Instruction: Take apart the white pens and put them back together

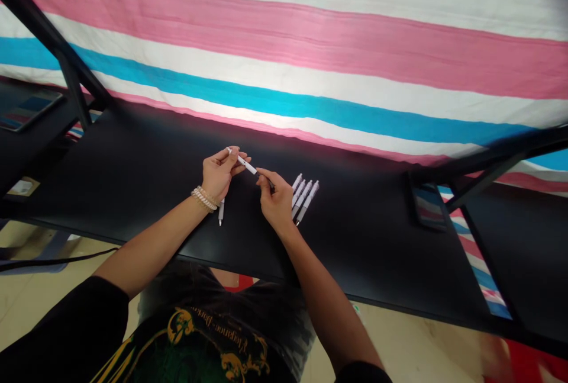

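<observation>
A white pen (247, 164) is held aslant between my two hands, above the black table. My left hand (218, 173), with a beaded bracelet (203, 199) at the wrist, pinches its upper white end. The fingers of my right hand (276, 196) close on the lower, darker end. Another pen (221, 211) lies on the table under my left wrist, partly hidden by it. Just right of my right hand, several white pens (306, 198) lie side by side in a row, their tips toward me.
The black table (355, 241) runs across the view. Behind it hangs a striped cloth (310, 51). Black metal braces (73, 84) rise at left and right. A dark phone-like slab (428, 205) lies by the right brace.
</observation>
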A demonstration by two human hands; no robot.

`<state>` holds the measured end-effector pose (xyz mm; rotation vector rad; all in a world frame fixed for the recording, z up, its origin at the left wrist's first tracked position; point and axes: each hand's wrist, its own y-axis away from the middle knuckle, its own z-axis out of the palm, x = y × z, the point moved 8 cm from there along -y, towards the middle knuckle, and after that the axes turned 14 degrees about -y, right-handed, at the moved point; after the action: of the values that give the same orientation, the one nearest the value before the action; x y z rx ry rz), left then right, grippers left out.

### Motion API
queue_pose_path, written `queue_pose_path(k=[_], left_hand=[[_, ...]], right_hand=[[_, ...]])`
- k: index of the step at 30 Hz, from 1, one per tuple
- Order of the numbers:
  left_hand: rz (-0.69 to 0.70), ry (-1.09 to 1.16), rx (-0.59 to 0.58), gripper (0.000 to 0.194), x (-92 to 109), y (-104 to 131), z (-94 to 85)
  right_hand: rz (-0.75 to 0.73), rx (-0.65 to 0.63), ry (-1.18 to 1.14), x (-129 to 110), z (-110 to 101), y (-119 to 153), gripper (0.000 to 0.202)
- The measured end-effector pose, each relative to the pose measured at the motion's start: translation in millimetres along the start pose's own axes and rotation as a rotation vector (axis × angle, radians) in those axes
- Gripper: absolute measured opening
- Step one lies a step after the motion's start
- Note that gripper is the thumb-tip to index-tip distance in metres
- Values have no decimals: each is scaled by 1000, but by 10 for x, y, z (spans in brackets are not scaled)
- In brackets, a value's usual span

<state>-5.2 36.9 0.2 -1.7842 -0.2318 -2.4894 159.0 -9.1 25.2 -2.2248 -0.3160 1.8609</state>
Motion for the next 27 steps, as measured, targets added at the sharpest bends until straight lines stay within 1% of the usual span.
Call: queue_pose_path(k=[3, 6, 10, 13, 16, 19, 23, 27], left_hand=[[26, 41, 62, 35, 15, -49, -88], [38, 64, 127, 32, 28, -110, -192], [39, 76, 151, 32, 41, -141, -240], [32, 57, 127, 34, 30, -99, -186], [14, 10, 65, 35, -5, -21, -67], [2, -7, 12, 36, -34, 38, 24], [-5, 12, 24, 33, -34, 39, 14], [-25, 15, 22, 31, -38, 22, 3]], right_hand=[[-104, 51, 158, -102, -113, -4, 28], [-121, 85, 212, -126, -203, -9, 29], [-120, 97, 205, -127, -241, -9, 29], [-120, 78, 204, -120, -191, -4, 28], [-126, 44, 216, -114, -99, 9, 28], [-153, 47, 201, -128, -39, 32, 25], [-216, 76, 175, -186, -24, 58, 29], [-273, 71, 171, -248, -12, 70, 22]])
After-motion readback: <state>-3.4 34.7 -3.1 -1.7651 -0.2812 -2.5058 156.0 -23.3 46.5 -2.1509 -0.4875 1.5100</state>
